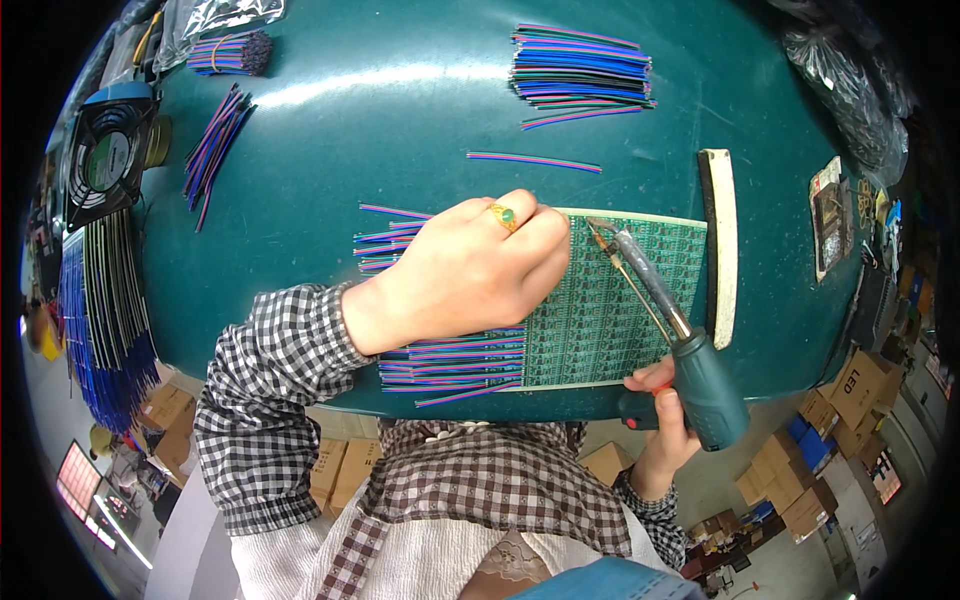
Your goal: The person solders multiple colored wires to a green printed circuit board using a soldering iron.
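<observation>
My right hand [664,440] grips the handle of a dark green soldering gun [710,390]. Its metal tip points left and away, over the upper part of a green circuit board panel [620,320] lying on the table. My left hand [470,262], with a green-stoned ring, is curled closed over the panel's left edge. Whatever its fingertips pinch is hidden beneath the hand. Short multi-coloured ribbon wires [450,365] stick out leftward from that edge, in rows above and below my left hand.
A black-and-white bar [722,250] stands along the panel's right side. Beyond the panel lie a single wire [535,161] and a wire pile [582,68]. At left are loose wires [215,150], a banded bundle [230,53], a fan [105,160] and hanging wires [105,310]. A small tray [830,220] sits far right.
</observation>
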The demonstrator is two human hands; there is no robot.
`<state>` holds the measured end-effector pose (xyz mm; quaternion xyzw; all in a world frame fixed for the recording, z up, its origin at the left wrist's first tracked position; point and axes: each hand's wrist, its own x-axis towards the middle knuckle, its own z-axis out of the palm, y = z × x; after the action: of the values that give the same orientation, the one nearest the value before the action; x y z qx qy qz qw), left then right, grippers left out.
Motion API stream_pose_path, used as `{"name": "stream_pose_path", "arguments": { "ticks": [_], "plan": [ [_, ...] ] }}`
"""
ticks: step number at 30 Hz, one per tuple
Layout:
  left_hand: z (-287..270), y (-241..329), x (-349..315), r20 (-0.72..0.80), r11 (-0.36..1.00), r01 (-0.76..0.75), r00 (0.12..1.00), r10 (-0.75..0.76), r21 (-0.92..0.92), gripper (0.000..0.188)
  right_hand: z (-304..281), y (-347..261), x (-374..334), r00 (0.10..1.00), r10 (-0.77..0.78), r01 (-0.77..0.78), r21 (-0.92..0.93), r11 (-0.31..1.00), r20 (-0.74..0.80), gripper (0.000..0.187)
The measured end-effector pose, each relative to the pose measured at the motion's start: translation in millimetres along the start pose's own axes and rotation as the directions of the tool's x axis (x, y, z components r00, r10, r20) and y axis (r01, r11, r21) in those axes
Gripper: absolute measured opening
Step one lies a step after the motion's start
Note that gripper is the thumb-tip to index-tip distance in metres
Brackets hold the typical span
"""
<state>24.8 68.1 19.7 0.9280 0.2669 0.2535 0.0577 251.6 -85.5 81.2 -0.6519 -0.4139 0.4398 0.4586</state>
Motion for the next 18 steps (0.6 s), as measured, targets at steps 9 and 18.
{"name": "stream_pose_path", "arguments": {
  "ticks": [9, 18],
  "plan": [
    [0.7, 1.6, -0.3, 0.012, 1.000, 0.005, 1.000, -0.004, -0.019, 0.034, -5.4, 8.6, -5.3, 0.999, 0.038, -0.039, 0.015, 0.999, 0.039, 0.040],
    [2.1, 3.9, -2.1, 0.006, 1.000, -0.006, 1.000, 0.006, 0.011, 0.035, -1.6, 6.1, -5.6, 0.998, 0.061, -0.062, 0.027, 0.998, 0.022, 0.042]
  ]
}}
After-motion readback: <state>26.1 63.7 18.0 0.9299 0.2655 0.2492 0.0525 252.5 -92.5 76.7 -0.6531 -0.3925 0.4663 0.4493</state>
